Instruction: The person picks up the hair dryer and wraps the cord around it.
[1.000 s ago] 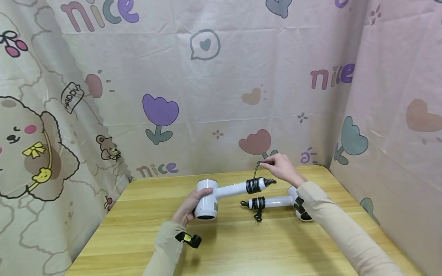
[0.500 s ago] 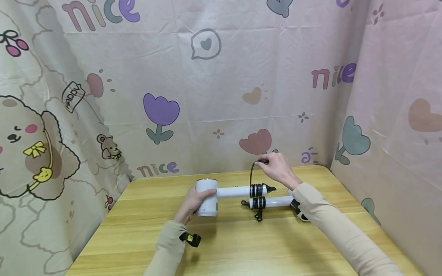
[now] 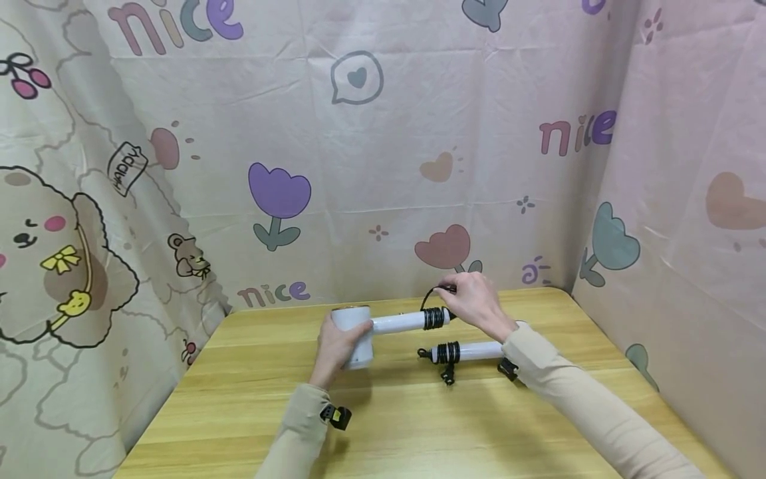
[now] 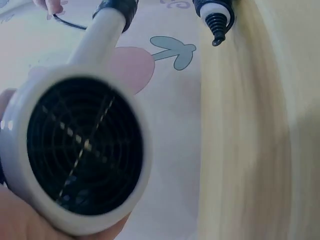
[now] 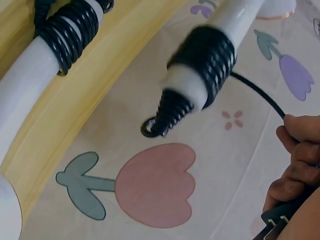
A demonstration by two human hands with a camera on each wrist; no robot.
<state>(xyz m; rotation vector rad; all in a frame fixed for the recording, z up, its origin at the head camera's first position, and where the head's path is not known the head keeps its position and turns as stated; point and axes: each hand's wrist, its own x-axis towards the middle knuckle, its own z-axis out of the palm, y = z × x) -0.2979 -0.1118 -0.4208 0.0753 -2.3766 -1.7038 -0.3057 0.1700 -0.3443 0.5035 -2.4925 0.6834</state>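
A white hair dryer [image 3: 399, 323] is held above the table, its handle pointing right. My left hand [image 3: 336, 346] grips it round the wide head, thumb across the front; the round dark grille [image 4: 85, 145] faces the left wrist camera. Black cord [image 5: 207, 62] is wound in several turns near the handle's end. My right hand [image 3: 474, 301] pinches the free stretch of cord [image 5: 260, 92] beyond the handle end, with the two-pin plug [image 5: 275, 222] under its curled fingers. A second white hair dryer [image 3: 475, 351] lies on the table below, its head partly hidden by the right forearm.
The second dryer's cord is coiled round its handle, and its plug [image 3: 447, 376] hangs beside it. Under everything is a wood-grain table [image 3: 239, 412]. A printed curtain [image 3: 383, 166] stands behind the table and along both sides.
The held dryer dips level, then tilts up again and shifts slightly left. My right hand moves left with the cord, from beyond the handle's end to just above it.
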